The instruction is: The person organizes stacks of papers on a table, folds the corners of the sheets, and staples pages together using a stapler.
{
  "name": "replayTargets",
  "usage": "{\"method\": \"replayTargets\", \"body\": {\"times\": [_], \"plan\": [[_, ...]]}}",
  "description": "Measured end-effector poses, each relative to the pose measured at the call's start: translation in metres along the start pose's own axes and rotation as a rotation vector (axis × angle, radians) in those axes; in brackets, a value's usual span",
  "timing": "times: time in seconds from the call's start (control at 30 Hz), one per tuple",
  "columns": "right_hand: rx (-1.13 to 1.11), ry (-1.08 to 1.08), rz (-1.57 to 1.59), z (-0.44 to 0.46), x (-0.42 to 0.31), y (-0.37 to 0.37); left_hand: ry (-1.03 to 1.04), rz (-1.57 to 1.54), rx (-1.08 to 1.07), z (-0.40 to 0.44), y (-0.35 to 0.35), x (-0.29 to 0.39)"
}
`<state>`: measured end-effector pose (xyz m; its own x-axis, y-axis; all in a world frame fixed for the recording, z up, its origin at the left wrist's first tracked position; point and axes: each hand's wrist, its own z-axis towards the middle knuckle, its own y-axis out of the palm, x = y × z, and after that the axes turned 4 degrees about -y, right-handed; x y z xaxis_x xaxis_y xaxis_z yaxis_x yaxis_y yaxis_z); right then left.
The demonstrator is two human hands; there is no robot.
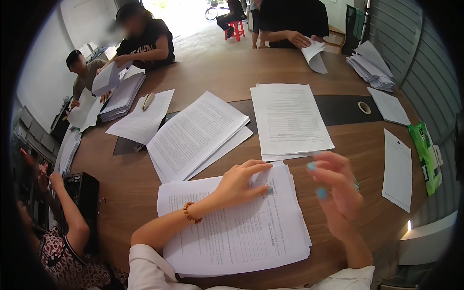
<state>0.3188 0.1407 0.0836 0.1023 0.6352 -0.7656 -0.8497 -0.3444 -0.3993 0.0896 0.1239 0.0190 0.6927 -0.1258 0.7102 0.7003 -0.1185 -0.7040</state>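
Observation:
My left hand (244, 182) lies on a thick stack of printed paper (208, 232) right in front of me. Its fingers are stretched out flat near the stack's top right, and a beaded bracelet (192, 212) circles the wrist. Raised just right of the stack, my right hand (338, 186) is slightly blurred, its fingers loosely bent and apart with nothing visible between them. The top sheet carries lines of text and a table. Beyond my hands are two more piles of printed sheets, one slanted (200, 133) and one straighter (290, 121).
Across the wooden table (212, 75), several people handle papers. A stapler-like object (148, 101) rests on a sheet at left. To the right are a tape roll (364, 107), a single sheet (397, 169) and a green packet (425, 157). A black box (82, 203) stands at left.

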Motion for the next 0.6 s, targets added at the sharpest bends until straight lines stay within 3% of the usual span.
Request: {"method": "replayTargets", "body": {"times": [0.1,0.17,0.3,0.5,0.6], "plan": [[0.019,-0.398,0.299,0.003,-0.033,-0.002,0.058,-0.047,0.029,-0.002,0.002,-0.005],[-0.022,-0.388,0.569,-0.004,-0.052,0.008,0.043,-0.036,0.046,-0.003,0.003,-0.006],[-0.179,-0.652,0.605,0.007,-0.065,0.016,-0.001,-0.029,0.017,-0.004,-0.001,0.003],[0.046,-0.851,0.691,0.009,-0.067,0.045,-0.020,-0.010,0.011,-0.003,0.000,0.003],[-0.030,-0.836,0.726,0.010,-0.068,0.043,0.054,-0.028,0.059,-0.002,0.003,-0.004]]}}
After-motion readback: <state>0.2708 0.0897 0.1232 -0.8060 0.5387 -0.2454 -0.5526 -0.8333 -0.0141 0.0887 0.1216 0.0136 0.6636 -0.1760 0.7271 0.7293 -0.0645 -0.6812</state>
